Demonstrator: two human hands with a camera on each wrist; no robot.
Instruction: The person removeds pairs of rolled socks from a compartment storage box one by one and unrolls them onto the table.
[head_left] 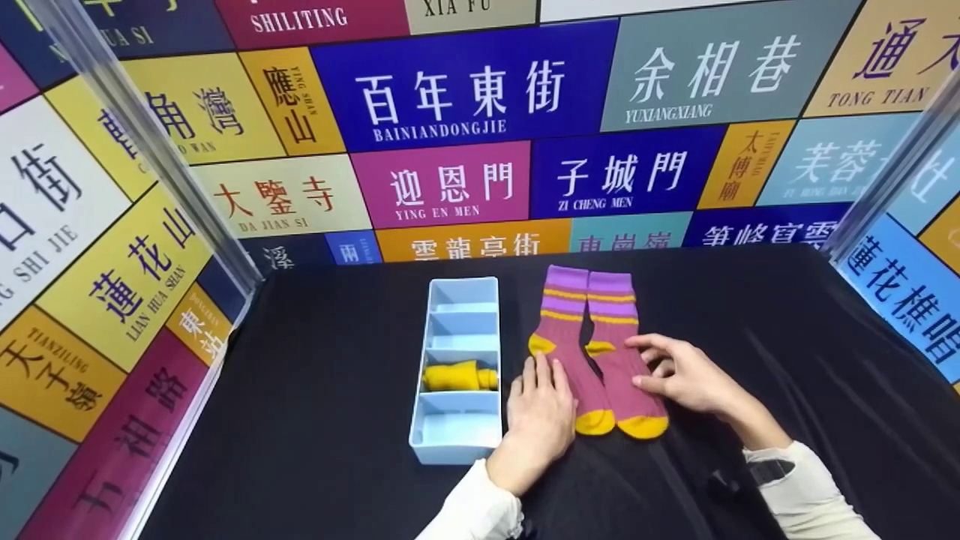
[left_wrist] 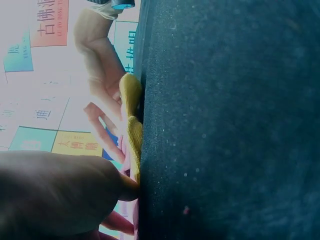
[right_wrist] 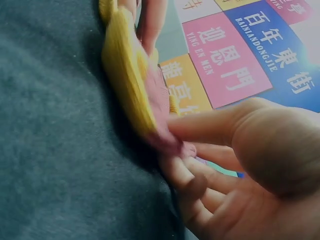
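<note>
Two pink socks with purple striped cuffs and yellow heels and toes lie side by side on the black cloth, the left sock and the right sock. My left hand rests along the left sock's outer edge, fingers extended. At the other side, my right hand pinches the right sock's outer edge; the right wrist view shows the pink fabric between thumb and fingers. Yellow toes show past my left hand in the left wrist view.
Left of the socks stands a light blue divided box with several compartments. A rolled yellow sock-like bundle lies in one of them. Black cloth covers the table, and panels with printed signs rise behind and beside it.
</note>
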